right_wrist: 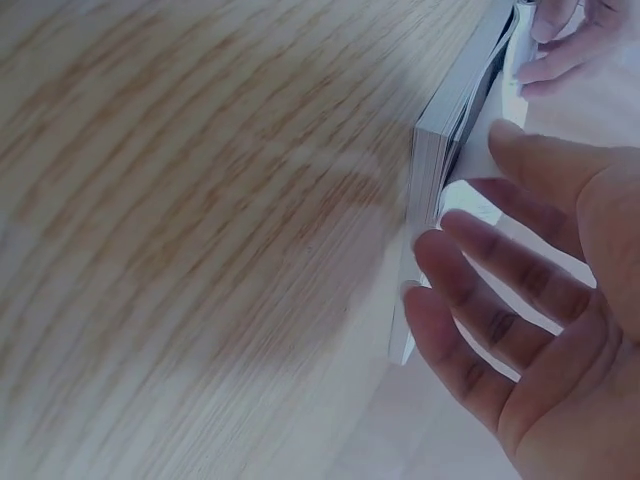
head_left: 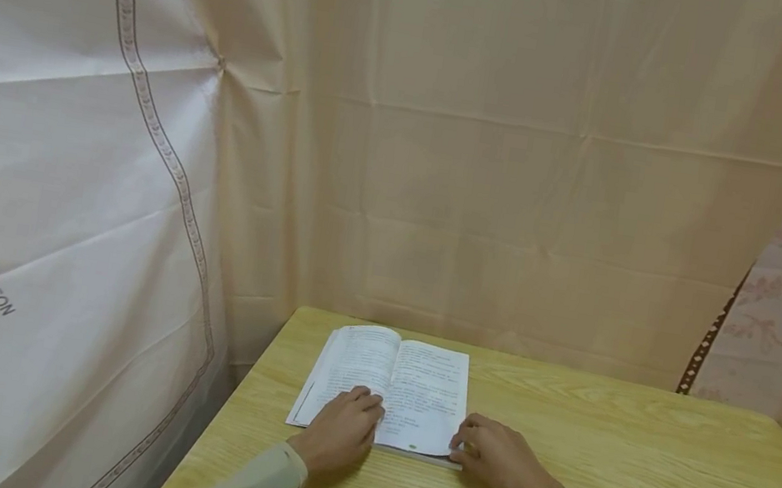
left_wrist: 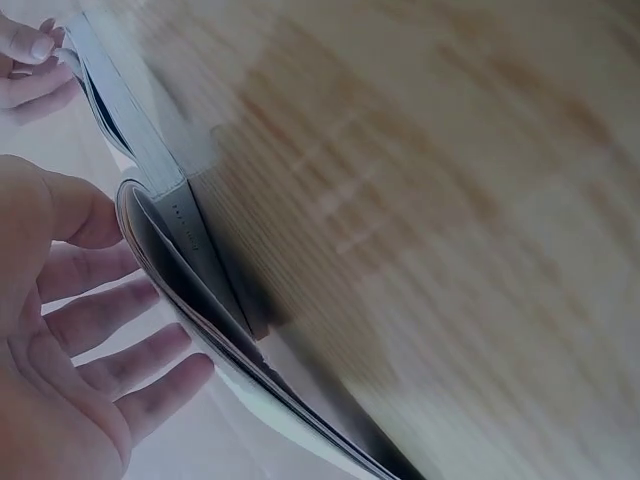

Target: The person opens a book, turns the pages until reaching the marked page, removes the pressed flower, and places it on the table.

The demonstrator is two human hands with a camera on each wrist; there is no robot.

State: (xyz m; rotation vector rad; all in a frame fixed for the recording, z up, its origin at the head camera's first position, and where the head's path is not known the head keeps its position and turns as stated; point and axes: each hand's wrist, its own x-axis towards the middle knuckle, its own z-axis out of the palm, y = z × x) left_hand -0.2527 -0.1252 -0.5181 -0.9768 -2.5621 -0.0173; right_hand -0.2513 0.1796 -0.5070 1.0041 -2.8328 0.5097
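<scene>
I see the book (head_left: 392,375) lying open on the table (head_left: 604,444), under and just beyond the left hand (head_left: 342,429), which rests on the left page (head_left: 360,359) near the fold — fingers loosely extended, gripping nothing. The right hand (head_left: 499,454) pinches the near corner of the right page (head_left: 426,388) between thumb and forefinger — its other fingers spread, gently bent, beside the book's edge.
</scene>
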